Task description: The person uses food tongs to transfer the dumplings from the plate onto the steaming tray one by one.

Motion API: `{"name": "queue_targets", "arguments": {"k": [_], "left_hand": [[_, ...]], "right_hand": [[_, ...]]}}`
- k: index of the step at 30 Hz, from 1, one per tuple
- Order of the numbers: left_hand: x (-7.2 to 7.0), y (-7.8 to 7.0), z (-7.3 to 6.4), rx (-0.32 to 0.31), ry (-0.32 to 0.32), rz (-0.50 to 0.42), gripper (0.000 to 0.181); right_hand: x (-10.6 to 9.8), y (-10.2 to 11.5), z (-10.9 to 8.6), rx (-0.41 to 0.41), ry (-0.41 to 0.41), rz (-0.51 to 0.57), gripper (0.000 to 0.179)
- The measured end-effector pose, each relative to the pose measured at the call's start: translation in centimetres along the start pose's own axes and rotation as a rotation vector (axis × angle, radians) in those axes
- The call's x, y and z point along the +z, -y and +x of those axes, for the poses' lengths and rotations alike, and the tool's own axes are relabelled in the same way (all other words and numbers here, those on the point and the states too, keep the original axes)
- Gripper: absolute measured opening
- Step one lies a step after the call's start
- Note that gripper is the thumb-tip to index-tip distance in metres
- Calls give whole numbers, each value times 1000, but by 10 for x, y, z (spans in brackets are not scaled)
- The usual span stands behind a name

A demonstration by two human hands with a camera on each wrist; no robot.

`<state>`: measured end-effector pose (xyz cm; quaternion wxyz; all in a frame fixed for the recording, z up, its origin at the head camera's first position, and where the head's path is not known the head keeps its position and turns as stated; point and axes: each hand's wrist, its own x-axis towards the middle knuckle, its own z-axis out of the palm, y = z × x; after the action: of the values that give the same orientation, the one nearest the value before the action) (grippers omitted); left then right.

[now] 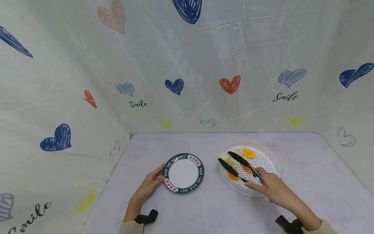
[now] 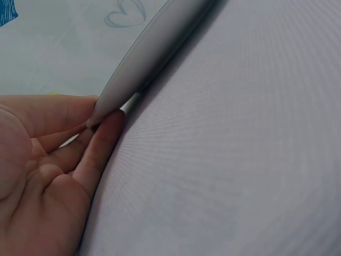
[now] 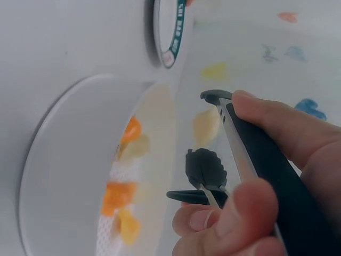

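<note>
My left hand (image 1: 149, 186) pinches the left rim of a round white plate (image 1: 183, 174) with a green lettered border. In the left wrist view the thumb lies on one face of the plate's edge and the fingers on the other. My right hand (image 1: 274, 189) grips black-tipped metal tongs (image 1: 228, 167), their two tips spread apart. They hang over a round white tray (image 1: 264, 158) with a perforated insert. On it lie a yellow piece (image 1: 248, 153), orange pieces (image 1: 232, 176) and pale pieces (image 1: 225, 156). The tongs partly hide some of these.
The pale table (image 1: 216, 211) has rounded back corners. Behind and to the left hangs a cloth backdrop (image 1: 204, 65) printed with hearts. A black device sits on each wrist, the left one (image 1: 149, 217) and the right one (image 1: 287, 225).
</note>
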<state>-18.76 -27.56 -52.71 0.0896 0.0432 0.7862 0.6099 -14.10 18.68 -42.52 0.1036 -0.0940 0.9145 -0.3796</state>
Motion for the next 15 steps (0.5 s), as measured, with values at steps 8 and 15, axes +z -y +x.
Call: {"name": "queue_targets", "arguments": {"k": [8,15], "left_hand": [[0,-2,-1,-7,-8,1,61],[0,-1,0,-5,-11,-8,62]], "right_hand": [[-14,-22,-6,83,-16,-56,86],[-26,-37,-12,91,-33,-62,81]]}}
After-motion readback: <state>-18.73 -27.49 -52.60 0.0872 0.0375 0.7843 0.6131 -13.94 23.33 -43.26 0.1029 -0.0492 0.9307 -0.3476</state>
